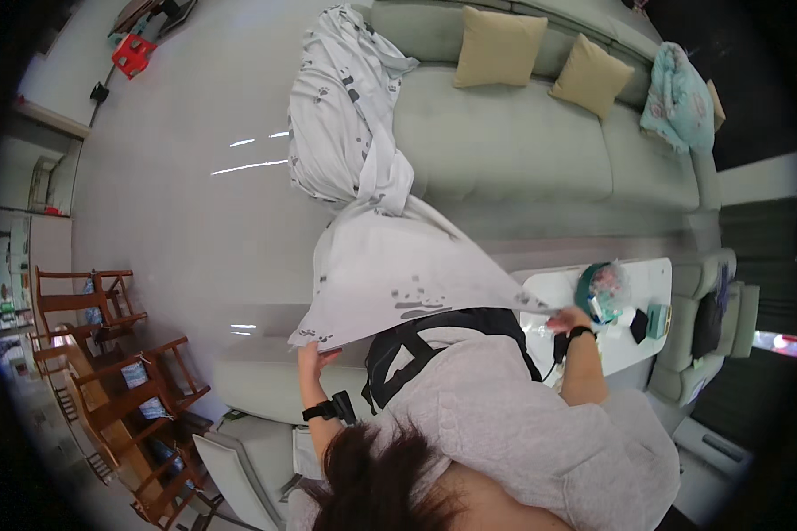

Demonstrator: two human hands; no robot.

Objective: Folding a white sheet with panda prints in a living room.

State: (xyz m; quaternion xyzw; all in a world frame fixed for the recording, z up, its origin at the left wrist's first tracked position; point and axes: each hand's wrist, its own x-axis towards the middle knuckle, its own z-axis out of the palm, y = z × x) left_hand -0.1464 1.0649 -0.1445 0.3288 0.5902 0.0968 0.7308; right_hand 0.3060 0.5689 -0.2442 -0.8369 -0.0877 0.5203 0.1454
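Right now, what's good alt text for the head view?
A person's left hand and right hand hold a white paw-print sheet spread between them, its far part bunched at one end of a pale green sofa.

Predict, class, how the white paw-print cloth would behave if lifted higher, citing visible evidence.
The white paw-print cloth is probably floppy: it folds and twists beside the sofa. It seems fairly light for its size, since the left hand and right hand hold only its edge. Its bunched far end may drag, being heaped at the sofa's end.
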